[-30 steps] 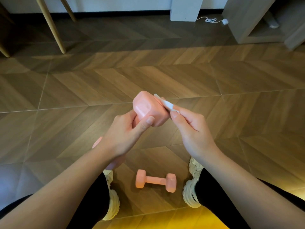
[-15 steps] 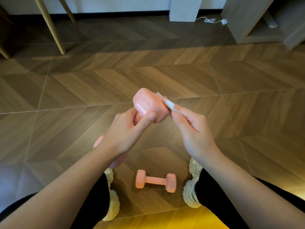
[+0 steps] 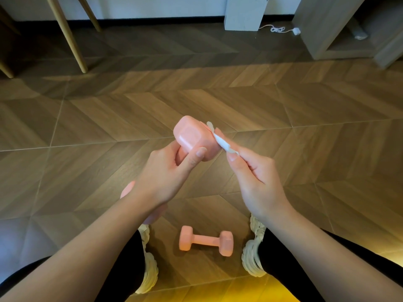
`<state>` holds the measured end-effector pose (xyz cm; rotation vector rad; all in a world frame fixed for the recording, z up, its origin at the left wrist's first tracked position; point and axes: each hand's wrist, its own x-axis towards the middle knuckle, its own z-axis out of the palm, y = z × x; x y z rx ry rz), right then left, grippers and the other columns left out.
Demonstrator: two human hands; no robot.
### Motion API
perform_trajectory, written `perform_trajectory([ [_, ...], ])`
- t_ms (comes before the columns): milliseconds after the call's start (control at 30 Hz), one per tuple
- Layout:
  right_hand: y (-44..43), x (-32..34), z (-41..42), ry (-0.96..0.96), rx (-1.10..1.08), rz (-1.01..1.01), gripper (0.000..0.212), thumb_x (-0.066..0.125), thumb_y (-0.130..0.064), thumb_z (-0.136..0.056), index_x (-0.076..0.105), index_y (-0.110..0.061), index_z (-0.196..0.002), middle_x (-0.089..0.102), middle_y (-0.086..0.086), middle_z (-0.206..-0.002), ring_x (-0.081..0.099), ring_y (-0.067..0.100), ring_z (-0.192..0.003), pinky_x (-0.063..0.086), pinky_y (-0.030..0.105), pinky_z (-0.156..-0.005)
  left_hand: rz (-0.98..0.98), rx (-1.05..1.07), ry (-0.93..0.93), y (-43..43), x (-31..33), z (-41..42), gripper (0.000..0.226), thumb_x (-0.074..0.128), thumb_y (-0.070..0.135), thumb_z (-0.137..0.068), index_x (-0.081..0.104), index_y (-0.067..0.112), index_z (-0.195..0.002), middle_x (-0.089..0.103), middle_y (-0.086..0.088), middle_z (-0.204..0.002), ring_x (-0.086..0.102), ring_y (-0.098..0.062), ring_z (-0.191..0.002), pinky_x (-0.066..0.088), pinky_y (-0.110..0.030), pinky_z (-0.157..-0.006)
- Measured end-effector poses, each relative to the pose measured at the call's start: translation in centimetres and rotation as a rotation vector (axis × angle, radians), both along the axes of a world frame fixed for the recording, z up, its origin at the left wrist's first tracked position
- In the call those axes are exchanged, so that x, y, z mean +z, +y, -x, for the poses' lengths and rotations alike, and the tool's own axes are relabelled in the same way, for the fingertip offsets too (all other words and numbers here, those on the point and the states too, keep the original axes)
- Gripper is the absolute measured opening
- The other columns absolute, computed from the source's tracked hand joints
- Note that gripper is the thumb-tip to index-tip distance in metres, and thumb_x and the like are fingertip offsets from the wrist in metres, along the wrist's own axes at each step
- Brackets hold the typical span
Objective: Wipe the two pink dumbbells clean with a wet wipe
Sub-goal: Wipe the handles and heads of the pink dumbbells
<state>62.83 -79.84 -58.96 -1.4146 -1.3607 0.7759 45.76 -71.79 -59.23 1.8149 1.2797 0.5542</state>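
Observation:
My left hand (image 3: 164, 173) grips a pink dumbbell (image 3: 192, 136) by its handle, tilted so one head points up and away; the thumb lies on that head. The lower head shows partly below my left wrist. My right hand (image 3: 257, 177) pinches a folded white wet wipe (image 3: 221, 142) and holds it against the right side of the upper head. A second pink dumbbell (image 3: 206, 240) lies on the wooden floor (image 3: 305, 149) between my feet.
My two pale shoes (image 3: 254, 251) stand on either side of the lying dumbbell. Wooden chair legs (image 3: 67, 35) rise at the far left. A white box (image 3: 245, 13) with a cable stands at the back wall, and a grey cabinet (image 3: 349, 25) at the far right.
The held dumbbell's upper head has risen slightly and turned a little in my left hand. The wipe has stayed on its right side. The floor dumbbell has not moved.

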Motion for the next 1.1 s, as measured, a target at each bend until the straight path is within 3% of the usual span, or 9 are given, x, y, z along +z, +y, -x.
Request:
perform_trajectory([
  [100,0.1,0.3,-0.3,0.041,0.007,0.034,0.038,0.041,-0.012,-0.105,0.053,-0.02,-0.14,0.069,-0.027,-0.086,0.064,0.005,-0.071,0.049,0.016,-0.065,-0.033,-0.034,0.017,-0.1,0.1,-0.1,0.06,0.034,0.092,-0.068,0.051,0.034,-0.073,0.054,0.012,-0.056,0.052,-0.002,-0.058,0.037,-0.028,-0.055],
  [233,-0.1,0.5,0.3,-0.011,0.028,-0.014,0.039,0.04,-0.001,-0.102,0.044,-0.016,-0.138,0.053,-0.044,-0.074,0.055,-0.02,-0.073,0.037,-0.003,-0.065,0.002,-0.011,0.0,0.0,0.2,-0.1,0.059,0.035,0.088,-0.069,0.05,0.032,-0.069,0.059,0.014,-0.057,0.052,-0.004,-0.055,0.039,-0.029,-0.056],
  [300,0.2,0.4,0.0,0.005,0.014,0.006,0.037,0.041,-0.006,-0.103,0.05,-0.016,-0.137,0.057,-0.043,-0.077,0.058,-0.015,-0.072,0.038,0.001,-0.063,-0.003,-0.034,-0.011,-0.2,0.3,-0.1,0.058,0.036,0.089,-0.069,0.05,0.033,-0.069,0.059,0.02,-0.059,0.052,0.0,-0.056,0.038,-0.02,-0.054],
  [433,0.1,1.1,0.0,0.035,0.015,-0.02,0.038,0.041,-0.018,-0.104,0.052,-0.018,-0.141,0.065,-0.014,-0.129,0.067,0.008,-0.094,0.051,0.019,-0.075,0.014,-0.051,-0.062,-0.4,0.6,-0.2,0.055,0.038,0.087,-0.07,0.049,0.033,-0.069,0.057,0.025,-0.058,0.05,0.001,-0.054,0.035,-0.017,-0.053],
  [567,0.9,1.1,-0.6,0.09,-0.007,0.044,0.03,0.04,-0.017,-0.103,0.069,-0.022,-0.113,0.069,-0.028,-0.096,0.063,-0.002,-0.088,0.043,0.01,-0.075,-0.039,-0.122,-0.057,-0.5,0.8,-0.1,0.047,0.041,0.08,-0.073,0.043,0.034,-0.064,0.052,0.029,-0.054,0.046,0.003,-0.053,0.036,-0.012,-0.053],
  [667,0.8,0.9,-0.7,0.111,0.003,0.033,0.034,0.04,-0.016,-0.103,0.064,-0.012,-0.127,0.069,-0.011,-0.121,0.06,0.005,-0.118,0.046,0.018,-0.096,-0.072,-0.164,-0.034,-0.6,1.2,0.0,0.045,0.04,0.08,-0.075,0.04,0.036,-0.063,0.052,0.034,-0.056,0.048,0.007,-0.055,0.036,-0.008,-0.056],
  [800,0.9,1.1,-0.7,0.101,-0.025,0.066,0.036,0.041,-0.021,-0.102,0.067,-0.012,-0.125,0.073,-0.001,-0.111,0.065,0.01,-0.106,0.053,0.029,-0.088,-0.097,-0.235,0.004,-0.5,1.2,0.0,0.042,0.038,0.08,-0.076,0.041,0.039,-0.066,0.053,0.037,-0.061,0.05,0.009,-0.058,0.036,-0.008,-0.059],
  [967,1.0,1.2,-0.7,0.094,-0.018,0.084,0.035,0.041,-0.022,-0.101,0.066,-0.016,-0.125,0.072,0.004,-0.116,0.065,0.015,-0.11,0.054,0.035,-0.091,-0.095,-0.288,0.053,-0.6,1.1,0.1,0.041,0.037,0.082,-0.075,0.045,0.042,-0.069,0.054,0.037,-0.065,0.051,0.005,-0.06,0.035,-0.014,-0.053],
  [1100,0.7,1.2,-0.4,0.078,0.018,0.044,0.035,0.042,-0.017,-0.102,0.061,-0.022,-0.13,0.067,-0.01,-0.127,0.06,0.006,-0.119,0.048,0.022,-0.092,-0.091,-0.29,0.126,-0.4,0.6,0.2,0.045,0.034,0.087,-0.071,0.045,0.044,-0.069,0.053,0.014,-0.057,0.051,-0.003,-0.06,0.029,-0.028,-0.052],
])
